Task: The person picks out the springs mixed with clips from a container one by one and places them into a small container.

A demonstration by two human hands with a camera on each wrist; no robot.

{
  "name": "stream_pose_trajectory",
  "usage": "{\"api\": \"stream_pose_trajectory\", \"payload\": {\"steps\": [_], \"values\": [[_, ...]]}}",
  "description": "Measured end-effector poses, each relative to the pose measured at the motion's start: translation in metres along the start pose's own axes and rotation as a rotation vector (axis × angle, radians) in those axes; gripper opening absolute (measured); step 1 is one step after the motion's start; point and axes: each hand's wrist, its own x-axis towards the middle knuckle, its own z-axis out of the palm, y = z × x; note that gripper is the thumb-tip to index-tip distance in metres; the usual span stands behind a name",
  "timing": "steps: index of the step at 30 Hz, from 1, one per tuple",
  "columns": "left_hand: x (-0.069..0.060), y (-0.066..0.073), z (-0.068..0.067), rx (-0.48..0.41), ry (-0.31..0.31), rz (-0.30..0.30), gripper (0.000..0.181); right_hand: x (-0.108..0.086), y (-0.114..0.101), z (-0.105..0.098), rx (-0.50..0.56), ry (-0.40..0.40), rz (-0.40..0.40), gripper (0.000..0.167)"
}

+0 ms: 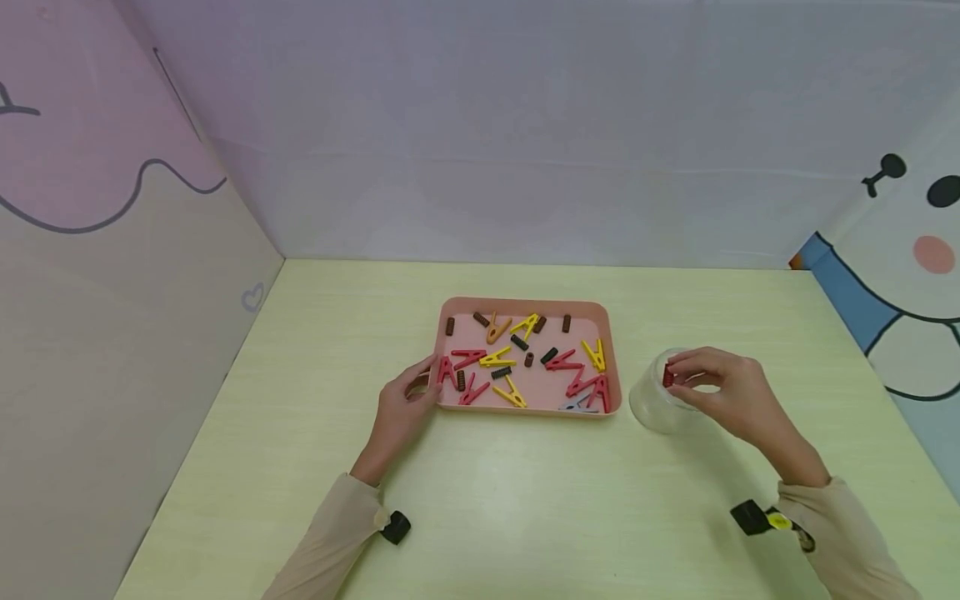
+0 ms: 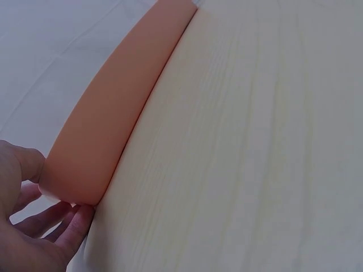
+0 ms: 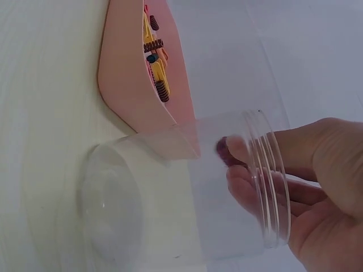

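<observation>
My right hand [image 1: 723, 387] pinches a small red spring [image 1: 668, 375] between thumb and fingertips, just inside the mouth of a clear plastic jar [image 1: 651, 404]. The right wrist view shows the spring [image 3: 224, 151] as dark red through the jar wall [image 3: 164, 215]; the jar bottom holds nothing visible. At the pink tray's [image 1: 525, 412] left side, my left hand [image 1: 401, 408] holds the edge, its fingers against the end wall in the left wrist view. Inside the tray lie red clips [image 1: 468, 357], yellow clips [image 1: 512, 393], an orange clip [image 1: 495, 330], a grey clip [image 1: 577, 406] and several dark springs [image 1: 519, 342].
The jar stands upright on the pale wooden table [image 1: 495, 500], a little right of the tray. A pale cloth wall [image 1: 480, 167] rises behind the table's far edge. Printed panels [image 1: 112, 333] stand at the left and right.
</observation>
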Motion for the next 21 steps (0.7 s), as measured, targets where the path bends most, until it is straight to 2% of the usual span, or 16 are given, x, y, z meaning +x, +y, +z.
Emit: {"api": "stream_pose_trajectory", "payload": {"steps": [5,8,14,21], "values": [[-0.007,0.024,-0.003,-0.015,-0.018,0.010,0.046,0.001,-0.001,-0.001,-0.006,0.047,-0.063,0.027],[-0.010,0.030,-0.003,0.002,-0.021,0.004,0.046,0.003,-0.004,-0.002,-0.017,0.109,-0.126,0.028],[-0.009,0.029,-0.004,0.002,-0.023,0.008,0.046,0.006,-0.011,-0.005,-0.015,0.180,-0.237,0.034],[-0.010,0.029,-0.004,0.003,-0.025,0.003,0.046,0.009,-0.022,-0.006,-0.014,0.164,-0.218,0.034]]}}
